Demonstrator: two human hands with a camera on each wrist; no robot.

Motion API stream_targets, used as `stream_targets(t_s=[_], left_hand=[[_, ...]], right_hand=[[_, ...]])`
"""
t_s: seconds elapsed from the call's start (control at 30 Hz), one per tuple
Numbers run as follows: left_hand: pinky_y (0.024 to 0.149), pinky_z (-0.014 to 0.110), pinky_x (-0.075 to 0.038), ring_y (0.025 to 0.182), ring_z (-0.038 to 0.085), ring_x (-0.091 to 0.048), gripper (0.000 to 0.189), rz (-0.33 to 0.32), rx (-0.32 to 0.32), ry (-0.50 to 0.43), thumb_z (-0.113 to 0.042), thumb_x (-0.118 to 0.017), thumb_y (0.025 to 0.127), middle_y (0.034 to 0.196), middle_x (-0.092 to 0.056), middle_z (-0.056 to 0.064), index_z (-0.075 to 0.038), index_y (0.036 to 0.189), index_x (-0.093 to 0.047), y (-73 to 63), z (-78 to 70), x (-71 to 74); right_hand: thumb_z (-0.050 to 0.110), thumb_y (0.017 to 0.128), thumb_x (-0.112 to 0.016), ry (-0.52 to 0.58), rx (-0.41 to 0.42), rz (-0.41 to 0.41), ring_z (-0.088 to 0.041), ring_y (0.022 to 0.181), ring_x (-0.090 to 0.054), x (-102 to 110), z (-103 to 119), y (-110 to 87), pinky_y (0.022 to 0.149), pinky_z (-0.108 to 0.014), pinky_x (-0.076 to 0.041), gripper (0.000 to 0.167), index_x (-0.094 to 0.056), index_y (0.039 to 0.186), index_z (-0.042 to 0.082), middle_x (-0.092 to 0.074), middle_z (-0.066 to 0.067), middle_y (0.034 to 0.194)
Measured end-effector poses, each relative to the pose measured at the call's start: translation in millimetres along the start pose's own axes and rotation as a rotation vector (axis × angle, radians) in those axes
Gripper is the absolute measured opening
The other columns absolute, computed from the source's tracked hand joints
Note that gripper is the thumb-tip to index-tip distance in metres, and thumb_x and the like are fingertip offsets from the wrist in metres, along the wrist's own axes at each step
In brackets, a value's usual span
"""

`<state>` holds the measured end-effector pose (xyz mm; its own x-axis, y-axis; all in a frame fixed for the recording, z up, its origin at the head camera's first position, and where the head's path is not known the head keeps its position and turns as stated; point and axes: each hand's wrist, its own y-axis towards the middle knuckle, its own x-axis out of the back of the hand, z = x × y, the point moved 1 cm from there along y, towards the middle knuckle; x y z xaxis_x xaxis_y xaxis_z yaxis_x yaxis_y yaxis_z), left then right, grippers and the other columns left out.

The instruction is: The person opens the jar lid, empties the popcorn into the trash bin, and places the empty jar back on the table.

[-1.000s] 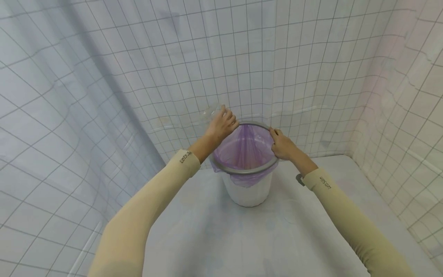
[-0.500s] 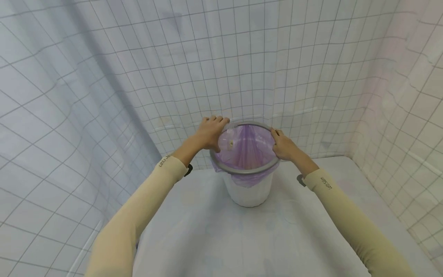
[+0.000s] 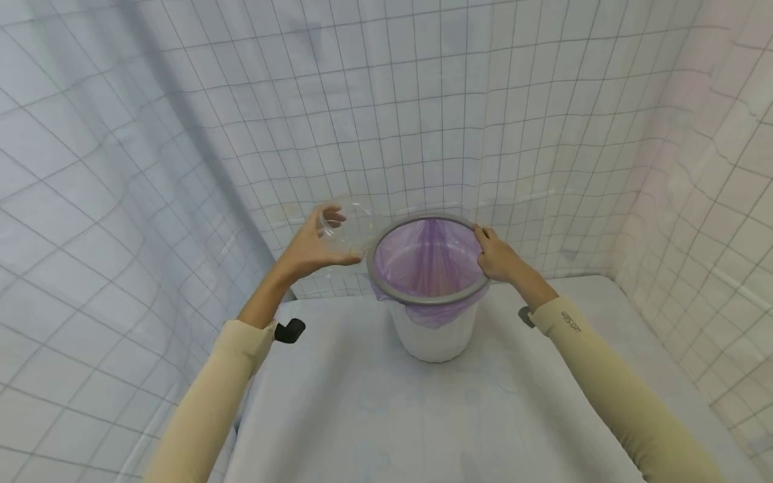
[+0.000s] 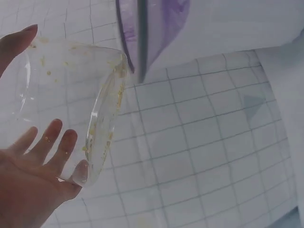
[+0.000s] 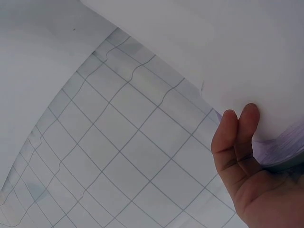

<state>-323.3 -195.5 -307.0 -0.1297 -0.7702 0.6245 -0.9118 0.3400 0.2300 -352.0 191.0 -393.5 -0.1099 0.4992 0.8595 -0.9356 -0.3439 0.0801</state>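
A white trash bin (image 3: 431, 339) with a grey rim (image 3: 430, 300) and a purple bag liner (image 3: 423, 261) stands upright in the head view. Left of its rim, my left hand (image 3: 302, 249) holds a clear plastic container (image 3: 355, 227) between the thumb and spread fingers. Yellowish crumbs stick inside that container (image 4: 107, 114) in the left wrist view, its open side tilted toward the bin. My right hand (image 3: 498, 256) grips the bin's right rim. In the right wrist view, fingers (image 5: 225, 135) of that hand lie against the bin's outside.
The bin stands on a white-covered table (image 3: 417, 416). White sheets with a dark grid hang behind (image 3: 435, 134) and at both sides, close to the bin's back.
My left hand has moved left and turned with the clear container, from over the bin's left rim to beside it. The right hand keeps its grip on the rim.
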Motion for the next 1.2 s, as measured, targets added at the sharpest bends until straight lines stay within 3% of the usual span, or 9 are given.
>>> stream_targets(t_s=[0.13,0.27,0.4,0.57,0.67,0.77,0.9,1.03,1.2], left_hand=[[0.124,0.062,-0.029,0.145,0.036,-0.042,0.107,-0.064,0.022,-0.085,-0.017,-0.094,0.075,0.152,-0.047,0.015,-0.011,0.158,-0.027,-40.0,34.8,1.2],[0.121,0.062,-0.029,0.144,0.039,-0.044,0.103,-0.112,0.035,-0.146,-0.011,-0.092,0.076,0.153,-0.048,0.017,-0.007,0.156,-0.026,-77.6,69.8,-15.0],[0.118,0.066,-0.031,0.143,0.043,-0.044,0.098,-0.109,0.023,-0.190,-0.004,-0.091,0.075,0.153,-0.046,0.020,-0.003,0.152,-0.031,-109.2,95.3,-45.8],[0.117,0.071,-0.033,0.140,0.043,-0.047,0.098,-0.032,0.026,-0.238,-0.011,-0.094,0.072,0.149,-0.050,0.025,-0.010,0.152,-0.037,-137.7,111.9,-105.4],[0.115,0.069,-0.036,0.138,0.044,-0.049,0.102,0.034,0.026,-0.289,-0.015,-0.098,0.068,0.148,-0.054,0.024,-0.017,0.153,-0.041,-146.8,114.0,-149.3],[0.114,0.064,-0.039,0.138,0.046,-0.049,0.107,0.100,0.005,-0.357,-0.015,-0.099,0.065,0.150,-0.054,0.022,-0.017,0.155,-0.041,-149.6,113.1,-194.7],[0.120,0.060,-0.035,0.143,0.039,-0.046,0.110,0.176,0.036,-0.461,-0.017,-0.100,0.065,0.154,-0.049,0.019,-0.021,0.156,-0.039,-150.5,107.6,-246.5],[0.120,0.059,-0.034,0.146,0.037,-0.042,0.109,0.208,0.080,-0.557,-0.017,-0.099,0.067,0.157,-0.045,0.018,-0.026,0.156,-0.037,-151.6,108.0,-283.2],[0.121,0.057,-0.035,0.146,0.036,-0.042,0.110,0.202,0.120,-0.593,-0.013,-0.100,0.063,0.156,-0.046,0.015,-0.022,0.154,-0.039,-158.3,114.7,-310.9]], right_hand=[[0.003,0.097,-0.033,0.000,-0.005,0.011,-0.058,0.148,-0.029,-1,2,0.7,0.123,-0.065,-0.029,0.072,-0.005,0.162,-0.009,-0.016,-0.038,0.164],[0.003,0.096,-0.033,-0.011,0.004,0.004,-0.059,0.148,-0.029,-2,0,2.1,0.123,-0.065,-0.029,0.072,-0.006,0.161,-0.010,-0.017,-0.039,0.163],[0.003,0.097,-0.034,-0.006,0.011,0.003,-0.059,0.148,-0.029,-1,0,2.7,0.123,-0.065,-0.030,0.072,-0.006,0.161,-0.010,-0.017,-0.040,0.163],[0.002,0.096,-0.034,-0.008,0.012,-0.008,-0.059,0.147,-0.029,2,1,2.1,0.122,-0.065,-0.030,0.072,-0.007,0.161,-0.011,-0.017,-0.040,0.162],[0.002,0.096,-0.034,-0.006,0.008,-0.012,-0.059,0.147,-0.029,3,1,2.3,0.123,-0.065,-0.029,0.071,-0.007,0.161,-0.010,-0.017,-0.040,0.162],[0.002,0.097,-0.033,-0.006,0.009,-0.015,-0.059,0.147,-0.029,5,2,2.4,0.123,-0.065,-0.029,0.071,-0.007,0.161,-0.010,-0.017,-0.040,0.162],[0.002,0.097,-0.033,-0.006,0.007,-0.012,-0.059,0.147,-0.030,6,3,2.8,0.123,-0.065,-0.029,0.070,-0.008,0.161,-0.010,-0.017,-0.040,0.163],[0.002,0.096,-0.033,-0.011,0.002,-0.013,-0.060,0.147,-0.029,5,2,2.1,0.123,-0.066,-0.028,0.071,-0.007,0.161,-0.010,-0.017,-0.040,0.162],[0.003,0.097,-0.031,0.005,-0.018,0.004,-0.060,0.146,-0.030,1,-2,0.2,0.122,-0.066,-0.029,0.072,-0.004,0.162,-0.008,-0.015,-0.039,0.164]])
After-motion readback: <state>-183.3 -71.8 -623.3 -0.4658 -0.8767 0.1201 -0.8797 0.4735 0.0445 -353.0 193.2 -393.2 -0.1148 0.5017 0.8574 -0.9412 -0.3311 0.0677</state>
